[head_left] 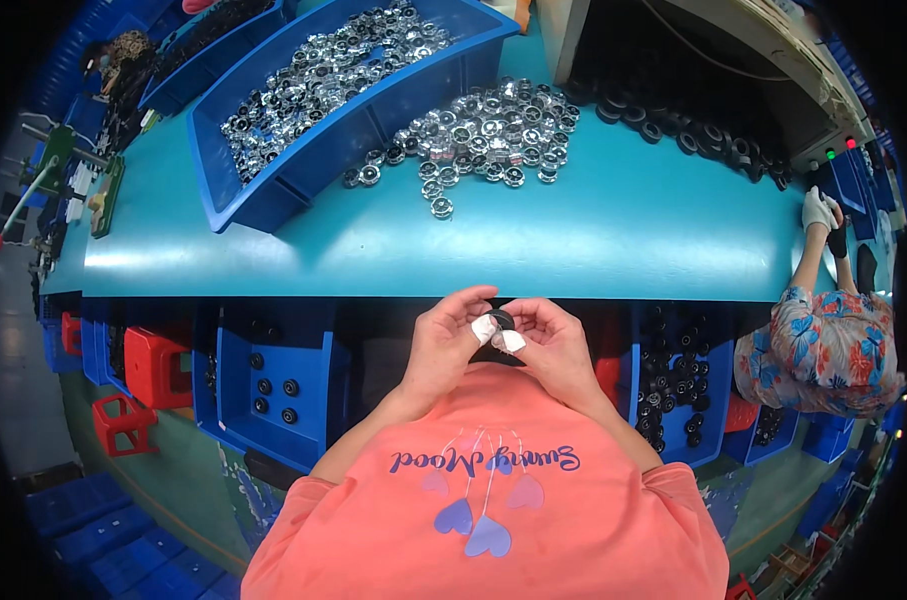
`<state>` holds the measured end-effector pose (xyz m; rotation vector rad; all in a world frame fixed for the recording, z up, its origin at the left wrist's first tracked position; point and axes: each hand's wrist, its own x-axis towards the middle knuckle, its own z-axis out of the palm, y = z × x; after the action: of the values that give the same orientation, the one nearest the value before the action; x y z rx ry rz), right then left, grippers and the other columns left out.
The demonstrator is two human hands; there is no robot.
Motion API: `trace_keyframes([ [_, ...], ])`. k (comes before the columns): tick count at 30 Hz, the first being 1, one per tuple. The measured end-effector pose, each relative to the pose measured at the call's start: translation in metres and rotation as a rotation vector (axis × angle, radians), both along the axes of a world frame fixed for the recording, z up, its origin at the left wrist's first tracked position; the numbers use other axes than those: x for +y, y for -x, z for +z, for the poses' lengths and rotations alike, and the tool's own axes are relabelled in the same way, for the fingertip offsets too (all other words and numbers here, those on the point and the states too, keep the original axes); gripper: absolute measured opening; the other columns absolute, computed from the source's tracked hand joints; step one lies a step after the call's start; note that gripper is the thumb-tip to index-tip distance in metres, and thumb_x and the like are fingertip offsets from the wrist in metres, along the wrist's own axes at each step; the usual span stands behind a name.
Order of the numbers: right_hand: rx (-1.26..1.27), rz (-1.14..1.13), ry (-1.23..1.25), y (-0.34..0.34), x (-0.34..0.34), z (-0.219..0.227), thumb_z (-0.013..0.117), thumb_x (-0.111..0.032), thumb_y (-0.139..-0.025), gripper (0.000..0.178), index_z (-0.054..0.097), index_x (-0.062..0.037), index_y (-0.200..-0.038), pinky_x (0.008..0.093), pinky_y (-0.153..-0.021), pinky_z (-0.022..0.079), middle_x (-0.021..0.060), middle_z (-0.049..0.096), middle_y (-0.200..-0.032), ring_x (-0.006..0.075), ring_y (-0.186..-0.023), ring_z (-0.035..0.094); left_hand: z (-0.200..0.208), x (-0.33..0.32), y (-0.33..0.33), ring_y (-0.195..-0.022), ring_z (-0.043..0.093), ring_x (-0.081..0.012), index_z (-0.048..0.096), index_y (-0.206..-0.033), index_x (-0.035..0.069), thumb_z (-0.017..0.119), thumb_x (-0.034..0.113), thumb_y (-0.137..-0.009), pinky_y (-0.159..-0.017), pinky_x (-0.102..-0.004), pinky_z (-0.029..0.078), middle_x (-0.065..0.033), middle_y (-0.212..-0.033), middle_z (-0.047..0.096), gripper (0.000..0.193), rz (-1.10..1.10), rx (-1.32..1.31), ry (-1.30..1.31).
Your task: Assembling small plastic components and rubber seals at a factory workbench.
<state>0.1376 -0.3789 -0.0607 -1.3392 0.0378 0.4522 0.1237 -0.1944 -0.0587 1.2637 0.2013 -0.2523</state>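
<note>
Just off the near edge of the table, my left hand (443, 338) and my right hand (555, 347) pinch a small black rubber ring (501, 317) between them. White tape wraps both thumbs. Part of the ring is hidden by my fingers, and whether anything sits inside it is too small to tell. Ahead of my hands, a pile of shiny silver wheel hubs (488, 130) lies on the turquoise table (453, 255). Several black rubber rings (708, 138) form a heap at the far right of the table.
A blue bin (273, 205) full of silver hubs stands at the back left. Below the table edge, a left blue crate (298, 375) and a right one (715, 400) hold black wheels. Red stools (155, 368) are at left. A co-worker (823, 350) works at far right.
</note>
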Motion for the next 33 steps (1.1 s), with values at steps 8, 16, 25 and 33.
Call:
trace_keyframes([
  [8, -0.036, 0.057, -0.047, -0.003, 0.0, -0.002, 0.072, 0.002, -0.099, 0.027, 0.066, 0.0035, -0.124, 0.0268, -0.09, 0.06, 0.0095, 0.072, -0.112, 0.0124, -0.1, 0.071, -0.003, 0.002, 0.003, -0.107, 0.066, -0.0144, 0.063, -0.138, -0.003, 0.07, 0.002, -0.1, -0.094, -0.0314, 0.056, -0.0094, -0.117, 0.07, 0.039, 0.009, -0.014, 0.044],
  [16, -0.032, -0.029, -0.088, 0.004, 0.001, -0.009, 0.073, 0.001, -0.098, 0.029, 0.063, 0.0045, -0.125, 0.0277, -0.091, 0.06, 0.0107, 0.07, -0.114, 0.0128, -0.103, 0.07, -0.01, -0.003, 0.005, -0.099, 0.066, -0.0125, 0.068, -0.116, -0.001, 0.073, 0.013, -0.102, -0.088, -0.0297, 0.056, -0.0059, -0.106, 0.071, 0.021, -0.003, -0.014, 0.066],
  [25, 0.043, -0.003, -0.075, 0.002, 0.0, -0.002, 0.079, 0.001, -0.093, 0.033, 0.065, 0.0034, -0.123, 0.0264, -0.089, 0.061, 0.0102, 0.073, -0.111, 0.0135, -0.1, 0.072, -0.01, 0.001, 0.006, -0.094, 0.068, -0.012, 0.07, -0.115, 0.0, 0.076, 0.014, -0.1, -0.086, -0.0298, 0.057, -0.0069, -0.104, 0.073, 0.022, 0.01, 0.03, 0.208],
  [33, 0.05, 0.013, -0.101, 0.003, 0.002, -0.008, 0.076, 0.005, -0.093, 0.029, 0.066, 0.0048, -0.121, 0.0274, -0.088, 0.062, 0.0098, 0.074, -0.107, 0.0139, -0.099, 0.073, -0.021, 0.001, 0.01, -0.09, 0.07, -0.0127, 0.072, -0.114, -0.002, 0.071, 0.014, -0.103, -0.082, -0.0292, 0.058, -0.0071, -0.099, 0.075, 0.018, 0.032, 0.015, 0.184],
])
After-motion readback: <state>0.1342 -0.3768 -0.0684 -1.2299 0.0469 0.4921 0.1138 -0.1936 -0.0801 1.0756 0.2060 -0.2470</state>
